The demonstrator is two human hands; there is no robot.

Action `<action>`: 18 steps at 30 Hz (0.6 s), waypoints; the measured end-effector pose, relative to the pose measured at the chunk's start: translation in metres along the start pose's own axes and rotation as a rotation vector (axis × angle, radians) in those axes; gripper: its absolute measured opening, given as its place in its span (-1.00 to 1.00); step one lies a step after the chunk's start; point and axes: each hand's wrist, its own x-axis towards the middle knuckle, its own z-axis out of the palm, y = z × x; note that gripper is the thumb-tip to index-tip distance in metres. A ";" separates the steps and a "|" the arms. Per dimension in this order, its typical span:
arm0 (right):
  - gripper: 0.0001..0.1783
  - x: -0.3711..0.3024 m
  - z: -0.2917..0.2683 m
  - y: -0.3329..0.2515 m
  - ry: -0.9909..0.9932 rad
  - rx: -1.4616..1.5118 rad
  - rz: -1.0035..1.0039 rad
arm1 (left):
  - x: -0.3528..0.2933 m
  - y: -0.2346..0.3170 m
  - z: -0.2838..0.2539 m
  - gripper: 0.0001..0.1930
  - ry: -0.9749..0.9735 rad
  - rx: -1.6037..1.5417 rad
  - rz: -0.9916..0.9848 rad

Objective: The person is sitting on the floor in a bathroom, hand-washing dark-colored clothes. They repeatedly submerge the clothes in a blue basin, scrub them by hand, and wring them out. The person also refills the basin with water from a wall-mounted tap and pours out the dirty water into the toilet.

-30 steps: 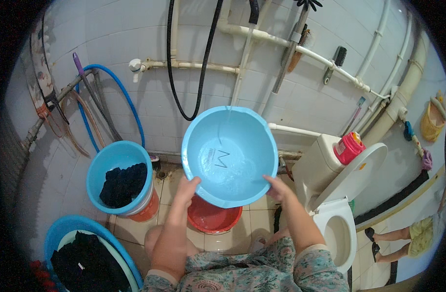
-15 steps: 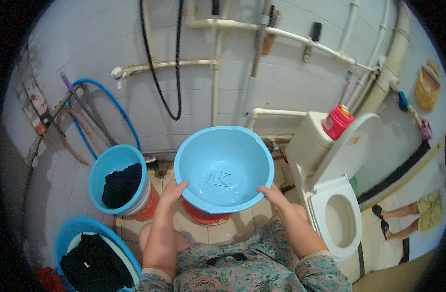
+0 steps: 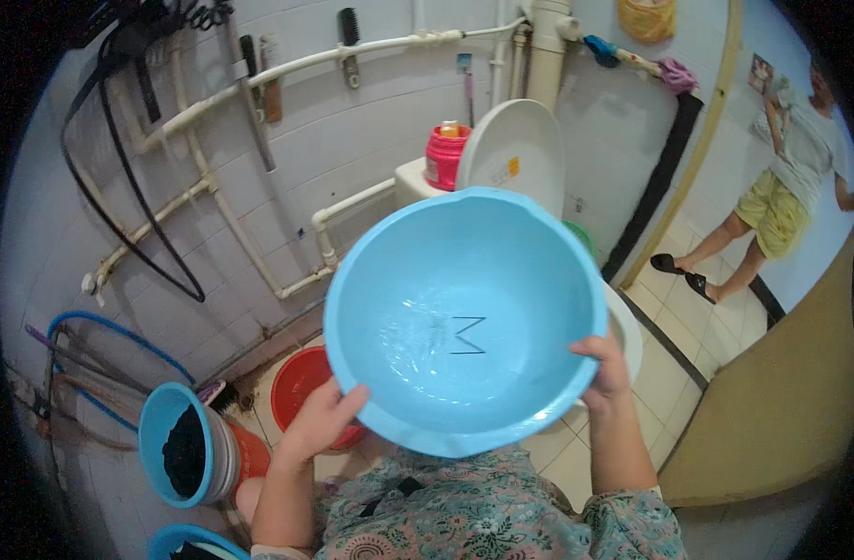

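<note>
A wide light-blue plastic basin (image 3: 464, 271) is held up in front of me between both hands. My left hand (image 3: 322, 418) grips its near left rim, thumb over the edge. On the right rim, my right hand (image 3: 610, 373) is closed the same way. Glossy highlights and a dark printed mark show on the basin's bottom; whether water lies in it I cannot tell. Below and left of it, partly covered, a red tub (image 3: 291, 385) stands on the floor. The basin hides most of the toilet, whose raised lid (image 3: 511, 154) shows behind it.
Blue bucket (image 3: 147, 448) with dark cloth sits at left, beside a brush (image 3: 223, 397) and a blue hose (image 3: 119, 327). White pipes (image 3: 287, 70) run along the tiled wall. A pink-red container (image 3: 443, 159) tops the toilet tank. Another person (image 3: 772, 196) stands at far right near a tan door (image 3: 772, 401).
The basin has risen closer to me and swung rightward from over the red tub to before the toilet, still in both hands. My view has turned right, showing more of the other person.
</note>
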 end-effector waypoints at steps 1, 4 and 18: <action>-0.34 -0.008 -0.012 -0.014 0.043 0.023 -0.051 | 0.006 0.007 0.013 -0.56 -0.070 0.018 0.013; -0.38 -0.038 -0.059 -0.056 0.188 0.177 -0.040 | 0.042 0.022 0.067 -0.56 -0.304 -0.081 -0.136; -0.17 -0.016 -0.121 -0.077 0.529 -1.117 -0.843 | 0.117 -0.042 0.068 -0.30 -0.160 -0.177 -0.223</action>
